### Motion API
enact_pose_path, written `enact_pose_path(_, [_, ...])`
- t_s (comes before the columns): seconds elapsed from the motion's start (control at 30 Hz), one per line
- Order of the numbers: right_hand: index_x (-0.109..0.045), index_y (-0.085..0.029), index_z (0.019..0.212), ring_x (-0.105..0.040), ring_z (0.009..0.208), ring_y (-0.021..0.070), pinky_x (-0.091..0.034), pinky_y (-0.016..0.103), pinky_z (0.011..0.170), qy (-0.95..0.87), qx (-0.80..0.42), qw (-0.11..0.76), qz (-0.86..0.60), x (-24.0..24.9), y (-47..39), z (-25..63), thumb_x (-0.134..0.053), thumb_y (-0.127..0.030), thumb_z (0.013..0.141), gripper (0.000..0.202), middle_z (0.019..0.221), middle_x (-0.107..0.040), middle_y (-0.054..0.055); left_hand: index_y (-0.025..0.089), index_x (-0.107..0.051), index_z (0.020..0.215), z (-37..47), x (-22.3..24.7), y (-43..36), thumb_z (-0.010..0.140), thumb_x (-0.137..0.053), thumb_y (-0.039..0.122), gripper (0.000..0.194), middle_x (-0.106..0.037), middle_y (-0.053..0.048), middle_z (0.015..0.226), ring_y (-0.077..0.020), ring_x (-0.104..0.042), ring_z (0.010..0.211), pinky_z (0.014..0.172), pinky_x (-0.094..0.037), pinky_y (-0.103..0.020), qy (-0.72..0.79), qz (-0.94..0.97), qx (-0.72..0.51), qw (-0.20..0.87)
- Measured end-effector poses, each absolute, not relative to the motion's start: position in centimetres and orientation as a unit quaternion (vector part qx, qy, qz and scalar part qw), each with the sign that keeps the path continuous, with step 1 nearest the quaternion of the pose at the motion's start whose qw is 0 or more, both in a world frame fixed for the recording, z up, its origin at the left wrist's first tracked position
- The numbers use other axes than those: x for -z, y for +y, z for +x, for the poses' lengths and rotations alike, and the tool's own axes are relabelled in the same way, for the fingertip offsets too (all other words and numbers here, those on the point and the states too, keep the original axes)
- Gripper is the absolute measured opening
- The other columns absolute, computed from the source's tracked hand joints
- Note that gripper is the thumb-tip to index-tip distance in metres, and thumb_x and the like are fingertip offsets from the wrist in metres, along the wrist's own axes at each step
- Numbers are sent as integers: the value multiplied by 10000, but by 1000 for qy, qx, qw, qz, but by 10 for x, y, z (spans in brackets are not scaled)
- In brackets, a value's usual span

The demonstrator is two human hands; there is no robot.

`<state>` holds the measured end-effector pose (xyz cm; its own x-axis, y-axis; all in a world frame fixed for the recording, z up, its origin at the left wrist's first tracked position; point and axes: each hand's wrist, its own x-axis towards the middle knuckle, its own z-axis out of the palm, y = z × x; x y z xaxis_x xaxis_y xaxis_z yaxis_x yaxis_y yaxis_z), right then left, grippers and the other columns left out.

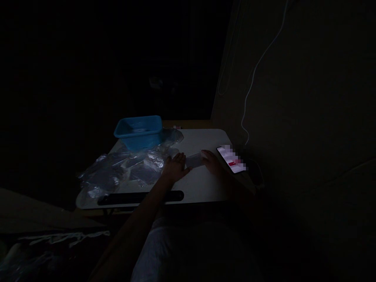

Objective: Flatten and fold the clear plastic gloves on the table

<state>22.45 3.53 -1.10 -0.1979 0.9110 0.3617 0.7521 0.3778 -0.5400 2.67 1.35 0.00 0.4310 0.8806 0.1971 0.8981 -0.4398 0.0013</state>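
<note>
The room is very dark. Over the white table, a small clear flat plastic piece, perhaps a pouch or case, lies between my hands. My right hand has its fingers curled round the piece's right end. Close to its left end is my left hand, fingers stretched out and thumb apart; whether the thumb touches the plastic I cannot tell. Crumpled clear plastic bags spread to the left of my left hand.
A blue plastic basin stands at the back left of the white table. A lit phone lies at the right edge. A black slot runs along the front. A white cable hangs on the right.
</note>
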Motion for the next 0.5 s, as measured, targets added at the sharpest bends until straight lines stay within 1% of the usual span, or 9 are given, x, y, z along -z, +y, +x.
enact_pose_path(0.13, [-509, -159, 1191, -516, 1103, 202, -445, 333, 874, -729, -263, 343, -530, 6, 58, 228, -523, -156, 732, 459, 1232, -534, 110, 142, -409, 1274, 26, -2, 12, 838, -328, 496, 568, -389, -145, 1361, -263, -334, 1262, 983, -262, -498, -524, -845, 92, 44])
enact_pose_path(0.23, [-540, -169, 1147, -590, 964, 177, -476, 300, 779, -728, -329, 312, -515, 1, 76, 221, -542, -141, 708, 441, 1126, -603, 86, 150, -417, 1267, 26, -3, 11, 828, -356, 499, 564, -404, -146, 1351, -269, -344, 1254, 978, -271, -494, -523, -845, 99, 42])
enact_pose_path(0.27, [-571, -168, 1103, -608, 898, 172, -481, 292, 745, -730, -338, 293, -517, -1, 81, 219, -556, -147, 697, 406, 1052, -636, 75, 149, -419, 1265, 26, -4, 11, 825, -366, 498, 564, -407, -146, 1349, -271, -346, 1252, 976, -274, -494, -523, -845, 101, 42])
enact_pose_path(0.33, [-648, -178, 948, -622, 778, 167, -480, 279, 687, -739, -346, 250, -521, -5, 90, 215, -593, -189, 682, 271, 879, -677, 44, 147, -422, 1264, 26, -4, 11, 821, -378, 495, 564, -410, -146, 1347, -277, -347, 1249, 972, -278, -495, -522, -846, 103, 38])
enact_pose_path(0.4, [-683, -197, 760, -617, 692, 168, -472, 270, 648, -748, -351, 218, -520, -9, 95, 213, -640, -248, 659, 121, 722, -674, 19, 147, -425, 1263, 26, -4, 11, 818, -383, 498, 568, -410, -149, 1346, -282, -349, 1246, 971, -278, -497, -521, -847, 102, 34])
enact_pose_path(0.43, [-681, -206, 682, -613, 662, 168, -467, 265, 634, -752, -353, 208, -517, -10, 96, 214, -664, -273, 642, 81, 663, -663, 9, 149, -426, 1263, 26, -4, 11, 816, -386, 503, 572, -409, -151, 1346, -284, -349, 1245, 971, -276, -499, -521, -847, 101, 31])
enact_pose_path(0.5, [-664, -219, 581, -605, 621, 169, -460, 260, 614, -753, -347, 215, -516, -13, 96, 216, -707, -302, 597, 95, 590, -641, -5, 150, -424, 1265, 27, -5, 11, 812, -391, 509, 579, -405, -149, 1350, -286, -348, 1244, 973, -272, -503, -525, -845, 102, 25])
